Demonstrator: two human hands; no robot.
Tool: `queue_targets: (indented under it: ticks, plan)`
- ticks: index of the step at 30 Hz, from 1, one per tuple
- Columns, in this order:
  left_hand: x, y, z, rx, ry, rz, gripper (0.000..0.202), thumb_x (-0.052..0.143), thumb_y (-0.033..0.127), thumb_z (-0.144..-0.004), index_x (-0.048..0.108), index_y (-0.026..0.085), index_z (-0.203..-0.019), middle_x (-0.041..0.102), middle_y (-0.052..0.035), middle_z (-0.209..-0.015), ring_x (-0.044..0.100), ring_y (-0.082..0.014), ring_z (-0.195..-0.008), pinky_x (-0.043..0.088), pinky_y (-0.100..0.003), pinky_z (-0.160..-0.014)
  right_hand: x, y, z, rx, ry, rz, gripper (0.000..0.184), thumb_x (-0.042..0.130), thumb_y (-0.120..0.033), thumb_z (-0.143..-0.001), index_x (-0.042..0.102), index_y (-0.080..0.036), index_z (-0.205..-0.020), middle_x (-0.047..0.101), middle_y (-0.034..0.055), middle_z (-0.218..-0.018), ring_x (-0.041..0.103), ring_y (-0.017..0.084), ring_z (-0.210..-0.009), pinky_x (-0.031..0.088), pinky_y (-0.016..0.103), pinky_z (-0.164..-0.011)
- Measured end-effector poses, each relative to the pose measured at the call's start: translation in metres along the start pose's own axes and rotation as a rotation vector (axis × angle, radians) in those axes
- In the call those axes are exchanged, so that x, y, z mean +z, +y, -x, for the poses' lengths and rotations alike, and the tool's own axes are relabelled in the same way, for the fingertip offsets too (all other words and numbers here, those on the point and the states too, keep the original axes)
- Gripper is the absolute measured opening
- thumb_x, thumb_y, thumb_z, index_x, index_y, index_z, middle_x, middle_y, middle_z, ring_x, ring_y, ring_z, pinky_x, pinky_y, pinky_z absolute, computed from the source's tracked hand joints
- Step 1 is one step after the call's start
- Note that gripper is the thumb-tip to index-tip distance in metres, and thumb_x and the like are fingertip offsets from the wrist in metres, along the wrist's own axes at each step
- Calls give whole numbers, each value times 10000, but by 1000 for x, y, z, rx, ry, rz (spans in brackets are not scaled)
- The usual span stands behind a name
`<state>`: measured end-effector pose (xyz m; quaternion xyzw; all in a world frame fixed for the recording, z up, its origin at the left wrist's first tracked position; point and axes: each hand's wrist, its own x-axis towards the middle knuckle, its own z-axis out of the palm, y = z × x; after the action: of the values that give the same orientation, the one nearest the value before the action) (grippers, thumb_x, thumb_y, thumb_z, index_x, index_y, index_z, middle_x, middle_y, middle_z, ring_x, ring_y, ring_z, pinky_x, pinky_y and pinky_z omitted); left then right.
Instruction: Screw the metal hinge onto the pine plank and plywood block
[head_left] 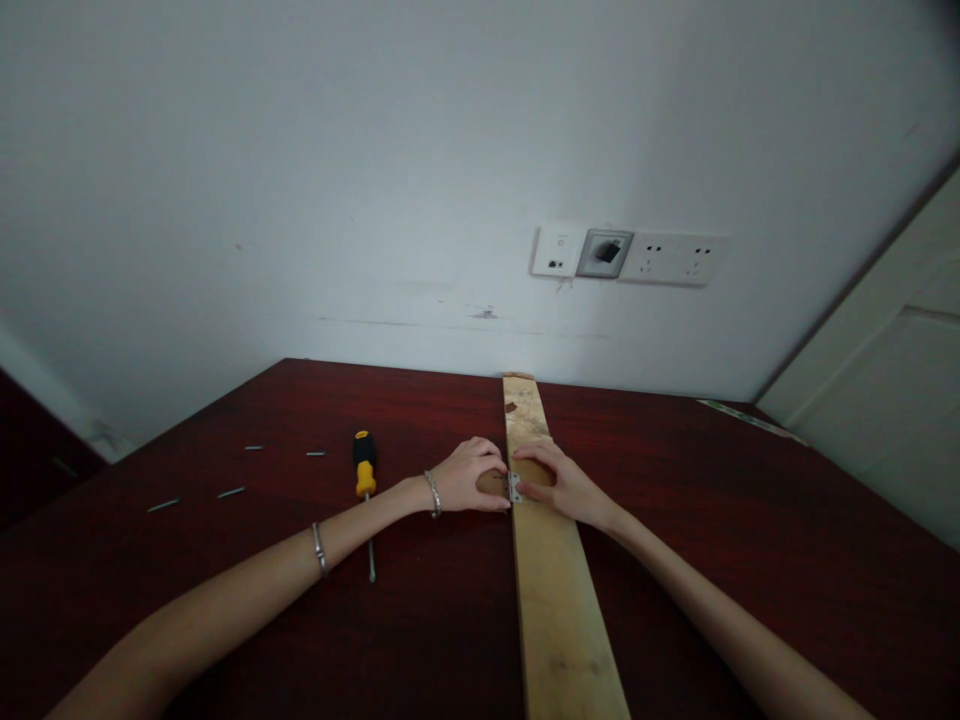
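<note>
A long pale wooden board lies on the dark red table, running from the front toward the wall. At its left edge sits a small metal hinge plate with screw holes. My left hand curls in from the left, its thumb and fingertips closed at the hinge plate and board edge. From the right, my right hand rests over the board, with its thumb on the plate and its fingers curved toward the left edge. Part of the plate is hidden by my fingertips.
A screwdriver with a black and yellow handle lies left of my left hand, its shaft passing under my forearm. Several screws, one of them a long screw, are spread on the table farther left. Wall sockets are above the table's back edge.
</note>
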<state>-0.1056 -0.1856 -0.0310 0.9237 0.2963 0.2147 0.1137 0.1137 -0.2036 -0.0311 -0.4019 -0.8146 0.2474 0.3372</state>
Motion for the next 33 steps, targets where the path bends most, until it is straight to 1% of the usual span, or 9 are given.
queue_targets:
  ticks: [6, 11, 19, 33]
  plan:
    - [-1, 1, 0, -12, 0, -15, 463, 724, 503, -663, 637, 164, -967, 556, -91, -1050, 481, -237, -1012, 390, -386, -931, 1, 3, 0, -25, 22, -15, 322, 645, -263, -733, 609, -226, -1051, 596, 60, -1090, 535, 220, -1052, 386, 411, -969]
    - [-1, 2, 0, -15, -7, -18, 464, 723, 504, -662, 633, 169, -972, 557, -88, -1048, 481, -238, -1012, 390, -387, -931, 1, 2, 0, -18, 23, -15, 317, 640, -276, -741, 608, -230, -1052, 600, 58, -1084, 539, 224, -1048, 390, 418, -963]
    - [-5, 4, 0, -22, -50, -8, 508, 731, 490, -658, 610, 157, -1022, 549, -95, -1066, 478, -240, -1013, 396, -381, -926, -1, -1, 0, -16, 2, -8, 293, 620, -286, -768, 604, -221, -1053, 598, 61, -1081, 533, 219, -1048, 388, 412, -966]
    - [-2, 0, 0, -4, -37, 24, 454, 728, 479, -662, 605, 184, -984, 550, -83, -1058, 477, -237, -1017, 391, -382, -923, -1, -3, 1, -8, 9, -18, 305, 636, -263, -740, 608, -230, -1042, 603, 57, -1081, 532, 229, -1051, 384, 425, -967]
